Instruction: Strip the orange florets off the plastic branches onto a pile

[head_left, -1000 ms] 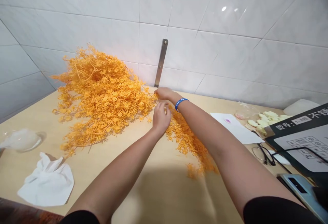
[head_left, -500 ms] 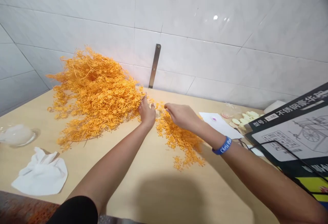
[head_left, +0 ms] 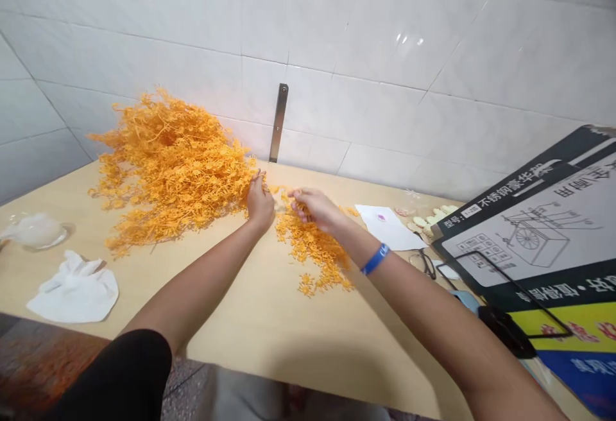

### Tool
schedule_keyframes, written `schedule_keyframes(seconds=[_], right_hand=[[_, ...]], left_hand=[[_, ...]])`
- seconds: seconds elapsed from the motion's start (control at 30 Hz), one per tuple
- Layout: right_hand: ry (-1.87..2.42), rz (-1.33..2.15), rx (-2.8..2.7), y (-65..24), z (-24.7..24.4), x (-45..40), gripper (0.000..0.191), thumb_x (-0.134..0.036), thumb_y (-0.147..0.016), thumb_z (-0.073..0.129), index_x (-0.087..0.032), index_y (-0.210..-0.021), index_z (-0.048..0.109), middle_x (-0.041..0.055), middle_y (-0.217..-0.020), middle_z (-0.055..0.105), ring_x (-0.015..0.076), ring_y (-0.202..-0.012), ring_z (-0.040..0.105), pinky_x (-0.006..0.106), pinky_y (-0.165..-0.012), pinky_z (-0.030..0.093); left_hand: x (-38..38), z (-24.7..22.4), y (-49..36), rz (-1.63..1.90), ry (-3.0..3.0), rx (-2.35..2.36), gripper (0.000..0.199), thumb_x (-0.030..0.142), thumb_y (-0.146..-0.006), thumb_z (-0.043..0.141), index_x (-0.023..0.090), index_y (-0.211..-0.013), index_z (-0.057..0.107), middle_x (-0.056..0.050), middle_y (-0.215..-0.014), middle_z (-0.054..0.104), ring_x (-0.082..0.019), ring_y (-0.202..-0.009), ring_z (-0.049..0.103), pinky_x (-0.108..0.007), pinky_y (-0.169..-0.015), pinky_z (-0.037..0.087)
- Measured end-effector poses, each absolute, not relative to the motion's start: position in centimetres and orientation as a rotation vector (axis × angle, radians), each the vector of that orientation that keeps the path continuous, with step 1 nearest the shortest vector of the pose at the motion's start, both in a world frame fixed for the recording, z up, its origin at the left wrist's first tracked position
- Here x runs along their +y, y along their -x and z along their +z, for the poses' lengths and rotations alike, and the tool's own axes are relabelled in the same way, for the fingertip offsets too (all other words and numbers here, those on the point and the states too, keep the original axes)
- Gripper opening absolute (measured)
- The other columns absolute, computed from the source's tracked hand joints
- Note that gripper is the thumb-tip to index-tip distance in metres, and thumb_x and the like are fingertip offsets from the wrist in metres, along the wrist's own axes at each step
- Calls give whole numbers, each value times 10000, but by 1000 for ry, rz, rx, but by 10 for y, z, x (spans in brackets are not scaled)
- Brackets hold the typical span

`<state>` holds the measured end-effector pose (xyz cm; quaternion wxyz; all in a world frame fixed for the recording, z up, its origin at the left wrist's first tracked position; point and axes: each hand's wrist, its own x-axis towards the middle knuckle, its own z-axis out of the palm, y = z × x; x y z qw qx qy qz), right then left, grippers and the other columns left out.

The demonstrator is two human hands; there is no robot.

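Note:
A large heap of orange plastic-looking flower sprigs (head_left: pixel 178 164) lies on the left half of the table. My left hand (head_left: pixel 261 204) rests at the heap's right edge, its fingers stretched toward the sprigs and partly hidden by the back of the hand. To the right is a smaller pile of orange sprigs (head_left: pixel 312 248). Above its far end my right hand (head_left: pixel 317 209) is closed, with orange bits showing among its curled fingers. A blue wristband (head_left: pixel 375 258) is on the right wrist. Between the hands lies something small and pale that I cannot make out.
A crumpled white cloth (head_left: pixel 74 289) and a clear bag with white contents (head_left: pixel 36 230) lie at the left. White paper with a purple mark (head_left: pixel 389 226), pale pieces (head_left: pixel 433 217), glasses (head_left: pixel 423 262) and a printed cardboard box (head_left: pixel 524 241) stand or lie right. A metal bracket (head_left: pixel 278 122) is against the tiled wall.
My view has shifted, bringing more of the box and the table's front edge into sight. My right hand's fingers have turned and curled more, with orange bits in them. My left hand stays beside the heap.

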<state>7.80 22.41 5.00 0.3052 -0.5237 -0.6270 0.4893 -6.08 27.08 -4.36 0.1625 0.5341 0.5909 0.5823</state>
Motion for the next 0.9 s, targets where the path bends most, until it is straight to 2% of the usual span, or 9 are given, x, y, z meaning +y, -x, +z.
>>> schedule_keyframes(seconds=[0.17, 0.27, 0.33, 0.4, 0.47, 0.57, 0.7, 0.83, 0.9], right_hand=[[1483, 989, -1691, -56, 75, 292, 95, -169, -881, 501, -186, -788, 498, -30, -578, 506, 84, -451, 375, 213, -463, 312], [1522, 917, -1713, -52, 88, 315, 110, -182, -862, 534, -180, -758, 496, -18, -555, 519, 95, -464, 394, 229, -492, 345], [1537, 910, -1719, -52, 90, 316, 145, -225, -871, 555, -179, -746, 496, -13, -538, 519, 99, -466, 413, 231, -491, 356], [1536, 948, -1721, -53, 86, 308, 196, -280, -881, 579, -180, -735, 497, -15, -514, 513, 98, -454, 426, 223, -473, 353], [1519, 1044, -1717, -51, 75, 292, 239, -305, -880, 603, -180, -705, 497, -21, -483, 500, 89, -426, 418, 212, -444, 332], [1468, 1295, -1684, -44, 53, 257, 269, -228, -834, 655, -178, -631, 485, -29, -440, 472, 71, -380, 377, 203, -397, 269], [1308, 1699, -1512, -34, 23, 201, 232, -169, -806, 635, -190, -665, 452, -48, -485, 466, 51, -370, 323, 191, -377, 190], [1134, 1897, -1207, -29, 7, 158, 131, -247, -904, 468, -219, -792, 406, -118, -502, 264, 57, -385, 173, 181, -385, 171], [1020, 1981, -966, -30, 3, 147, 63, -229, -902, 463, -212, -846, 438, -122, -505, 227, 64, -393, 134, 186, -380, 156]], left_hand=[[252, -41, 56, 1767, -1676, 1764, 442, 149, -923, 388, 196, -1347, 501, -80, -1536, 404, -188, -1443, 344, -351, -1208, 263], [243, -39, 55, 1737, -1603, 1709, 251, 233, -940, 426, 204, -1069, 639, -79, -1377, 568, -212, -1315, 486, -359, -1132, 362], [245, -38, 57, 1677, -1359, 1550, 210, 301, -937, 459, 190, -936, 637, -91, -1177, 664, -213, -1143, 595, -343, -1011, 465], [253, -36, 62, 1610, -1135, 1398, 307, 398, -963, 397, 174, -947, 608, -104, -1039, 693, -198, -970, 655, -323, -860, 535], [264, -34, 69, 1571, -1004, 1275, 463, 490, -990, 247, 163, -996, 575, -120, -997, 701, -180, -877, 676, -297, -757, 556], [278, -35, 78, 1581, -818, 1023, 550, 566, -982, 180, 166, -988, 557, -117, -969, 703, -146, -801, 679, -263, -716, 550], [284, -42, 80, 1631, -793, 938, 391, 460, -977, 382, 146, -849, 577, -43, -753, 657, -83, -577, 591, -221, -629, 499], [284, -49, 76, 1634, -836, 1023, 332, 352, -958, 476, 139, -719, 560, 14, -587, 551, -53, -476, 491, -185, -540, 421], [284, -50, 75, 1617, -854, 1057, 334, 328, -960, 477, 144, -691, 549, 29, -549, 506, -48, -450, 444, -178, -512, 393]])
